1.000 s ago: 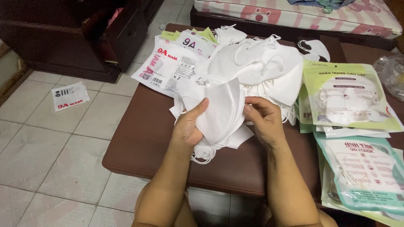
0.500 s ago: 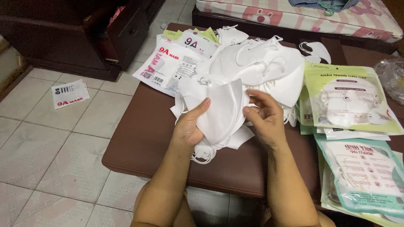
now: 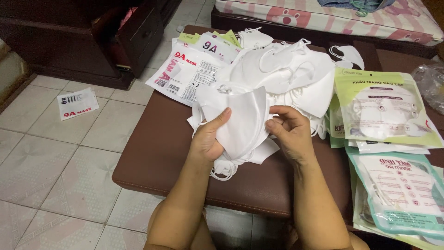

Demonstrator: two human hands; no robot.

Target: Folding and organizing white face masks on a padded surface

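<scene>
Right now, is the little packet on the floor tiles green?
No, the packet on the floor tiles is white with red and black print; the green packets lie at the right, beside the pile of white masks.

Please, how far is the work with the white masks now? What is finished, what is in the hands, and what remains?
Done, it seems: several sealed mask packets lie stacked at the right of the brown stool. In hand: the left hand grips a small bundle of white masks, and the right hand pinches its edge. Left: a large loose pile of masks behind the hands, beside empty white wrappers.
</scene>
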